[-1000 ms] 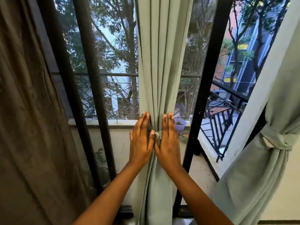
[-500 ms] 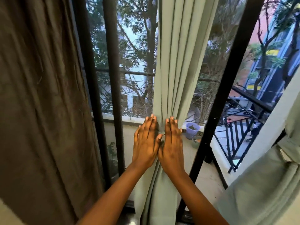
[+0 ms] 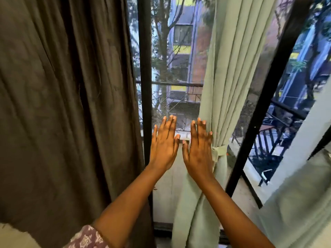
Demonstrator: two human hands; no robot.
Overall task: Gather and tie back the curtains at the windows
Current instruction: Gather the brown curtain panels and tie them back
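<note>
head view: both forearms stretched forward, palms facing window, backs toward camera. left hand [image 3: 164, 144] flat, fingers straight and together, holding nothing, in front of pane just right of black window frame [image 3: 144, 68]. right hand [image 3: 198, 149] flat too, fingers extended, empty, its outer edge overlapping pale green curtain [image 3: 231, 68]; touching or not, cannot tell. curtain gathered, cinched by matching tie-back [image 3: 219, 152] just beside right hand. dark brown curtain [image 3: 62, 104] hangs loose at left. patterned sleeve [image 3: 87, 238] cut off at bottom edge. second pale curtain [image 3: 304, 203] partly out of frame, blurred.
</note>
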